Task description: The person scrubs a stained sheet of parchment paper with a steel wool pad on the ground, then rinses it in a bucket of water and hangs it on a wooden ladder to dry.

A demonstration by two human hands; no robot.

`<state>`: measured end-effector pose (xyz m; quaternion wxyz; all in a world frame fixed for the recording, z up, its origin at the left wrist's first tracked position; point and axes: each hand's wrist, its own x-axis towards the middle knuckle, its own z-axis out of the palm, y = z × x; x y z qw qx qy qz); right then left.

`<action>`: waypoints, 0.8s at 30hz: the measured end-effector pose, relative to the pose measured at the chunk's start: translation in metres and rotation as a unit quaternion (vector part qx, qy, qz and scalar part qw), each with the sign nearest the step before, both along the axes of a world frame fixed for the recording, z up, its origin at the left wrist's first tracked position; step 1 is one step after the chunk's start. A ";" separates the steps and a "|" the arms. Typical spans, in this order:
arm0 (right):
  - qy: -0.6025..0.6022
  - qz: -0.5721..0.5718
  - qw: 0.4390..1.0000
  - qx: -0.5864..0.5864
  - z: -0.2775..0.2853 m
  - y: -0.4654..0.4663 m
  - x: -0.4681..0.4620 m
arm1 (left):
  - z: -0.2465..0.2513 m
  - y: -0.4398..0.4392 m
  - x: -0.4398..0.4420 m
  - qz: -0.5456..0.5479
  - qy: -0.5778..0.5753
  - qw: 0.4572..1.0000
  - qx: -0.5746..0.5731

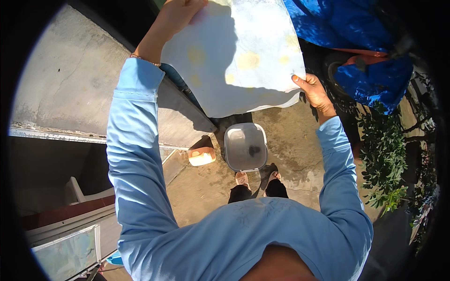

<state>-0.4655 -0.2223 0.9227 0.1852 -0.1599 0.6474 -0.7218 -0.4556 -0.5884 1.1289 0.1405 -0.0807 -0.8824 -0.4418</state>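
A thin white cloth (246,59) with pale yellow spots hangs spread out at the top of the view, partly in sunlight and partly in shadow. My left hand (181,15) grips its upper left part, its fingertips cut off by the picture's edge. At the cloth's lower right corner, my right hand (313,89) pinches the edge between thumb and fingers. Below the cloth, a grey plastic tub (245,149) stands on the ground before my feet, a dark patch visible inside it. The cloth's upper end is out of view.
Left of the tub lies a small orange plastic basin (201,156). A concrete slab (70,77) fills the upper left, above a window frame (66,251). A blue tarpaulin (344,24) covers something with a wheel at the upper right. Leafy plants (383,161) grow on the right.
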 end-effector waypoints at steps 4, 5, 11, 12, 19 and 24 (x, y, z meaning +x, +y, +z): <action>0.054 -0.007 0.995 0.080 0.031 0.026 -0.012 | -0.035 -0.013 -0.032 0.127 0.051 0.981 -0.137; 0.070 -0.002 0.995 0.071 0.035 0.030 -0.017 | -0.046 -0.014 -0.034 0.189 0.123 0.951 -0.210; 0.071 -0.024 0.994 0.079 0.025 0.037 -0.044 | -0.137 0.031 0.035 0.130 0.086 0.988 -0.005; 0.069 -0.022 0.995 0.067 0.022 0.036 -0.050 | -0.156 0.046 0.052 0.066 0.086 0.994 -0.028; 0.058 0.068 0.994 0.067 -0.001 0.014 -0.085 | -0.282 0.122 0.097 0.065 -0.092 0.991 -0.072; 0.055 0.131 0.977 0.161 0.002 0.000 -0.083 | -0.325 0.118 0.104 0.119 -0.322 0.901 0.266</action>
